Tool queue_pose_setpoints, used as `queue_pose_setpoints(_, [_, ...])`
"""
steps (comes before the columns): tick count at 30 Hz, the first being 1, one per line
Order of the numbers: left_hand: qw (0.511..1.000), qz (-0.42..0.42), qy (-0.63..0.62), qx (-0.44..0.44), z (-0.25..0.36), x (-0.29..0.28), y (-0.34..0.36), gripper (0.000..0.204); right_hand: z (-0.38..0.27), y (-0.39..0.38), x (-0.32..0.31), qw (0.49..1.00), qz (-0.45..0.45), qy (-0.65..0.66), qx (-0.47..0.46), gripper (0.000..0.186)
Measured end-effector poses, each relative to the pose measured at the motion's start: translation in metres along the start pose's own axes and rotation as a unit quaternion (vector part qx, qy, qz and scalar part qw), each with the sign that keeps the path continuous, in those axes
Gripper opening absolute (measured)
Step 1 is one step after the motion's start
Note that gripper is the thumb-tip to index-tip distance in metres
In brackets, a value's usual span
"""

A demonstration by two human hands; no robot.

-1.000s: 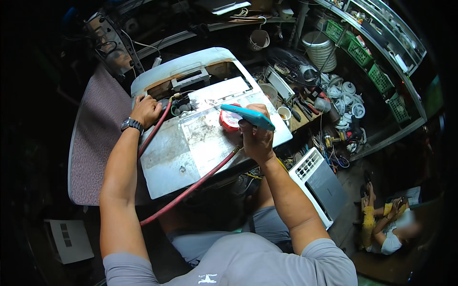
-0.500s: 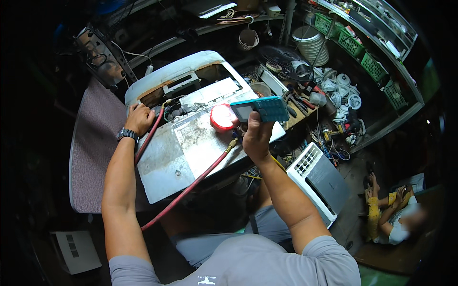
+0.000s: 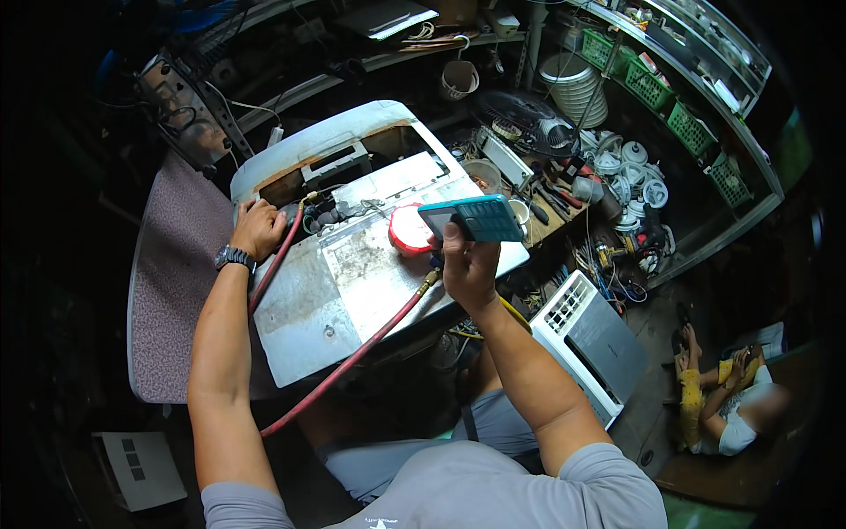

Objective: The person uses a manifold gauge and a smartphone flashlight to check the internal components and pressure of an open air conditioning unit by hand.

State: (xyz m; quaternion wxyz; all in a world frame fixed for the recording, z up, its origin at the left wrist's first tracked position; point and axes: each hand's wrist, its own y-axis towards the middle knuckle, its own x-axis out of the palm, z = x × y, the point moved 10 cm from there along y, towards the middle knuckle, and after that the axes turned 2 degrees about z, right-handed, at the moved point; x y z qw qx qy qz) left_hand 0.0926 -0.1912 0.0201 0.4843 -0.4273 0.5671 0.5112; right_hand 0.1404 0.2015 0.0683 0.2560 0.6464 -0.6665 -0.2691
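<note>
My right hand (image 3: 470, 269) is closed round a teal keypad phone (image 3: 480, 216), its thumb on the front near the screen. Just left of the phone is a round red-rimmed gauge (image 3: 411, 231), its face washed out by glare. From below the gauge a red hose (image 3: 352, 359) with a brass fitting runs down and left. My left hand (image 3: 257, 229), with a dark watch, rests on the left edge of a worn white metal appliance (image 3: 295, 304), fingers apart and slightly bent. A second red hose (image 3: 278, 264) passes beside it to a brass fitting at the pipes.
A speckled pinkish board (image 3: 181, 282) stands at left. Tools including pliers (image 3: 557, 196) and a black fan (image 3: 529, 119) crowd the bench at right. A white and grey panel (image 3: 595, 339) leans below. Another person (image 3: 736, 401) sits at far right.
The phone in my right hand has moved slightly left and down, and its tilt has changed. My left hand stays on the appliance's edge.
</note>
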Motion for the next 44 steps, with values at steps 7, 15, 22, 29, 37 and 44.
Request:
queue_pose_setpoints(7, [1.000, -0.001, -0.001, 0.003, 0.000, 0.000, 0.000, 0.045, 0.000, 0.000, -0.001, 1.000, 0.004, -0.009, -0.004, 0.015])
queue_pose_setpoints(15, [1.000, 0.013, -0.009, 0.002, -0.001, -0.002, -0.001, 0.043, 0.006, -0.002, 0.002, 0.999, -0.001, 0.026, 0.022, 0.017])
queue_pose_setpoints(22, [1.000, 0.002, -0.012, -0.005, 0.002, -0.002, 0.000, 0.043, 0.007, -0.003, 0.001, 0.998, -0.012, 0.043, 0.034, 0.018])
queue_pose_setpoints(29, [1.000, 0.008, -0.003, -0.010, -0.005, -0.002, -0.005, 0.042, 0.007, -0.005, 0.003, 0.998, 0.007, 0.049, 0.025, 0.019])
queue_pose_setpoints(37, [1.000, 0.009, -0.001, 0.013, -0.001, 0.001, -0.002, 0.042, 0.020, -0.008, 0.000, 0.997, 0.034, 0.066, 0.033, 0.019])
queue_pose_setpoints(44, [1.000, -0.022, -0.003, -0.020, -0.006, 0.002, -0.005, 0.046, 0.011, -0.010, 0.006, 0.998, -0.009, 0.058, 0.001, 0.029])
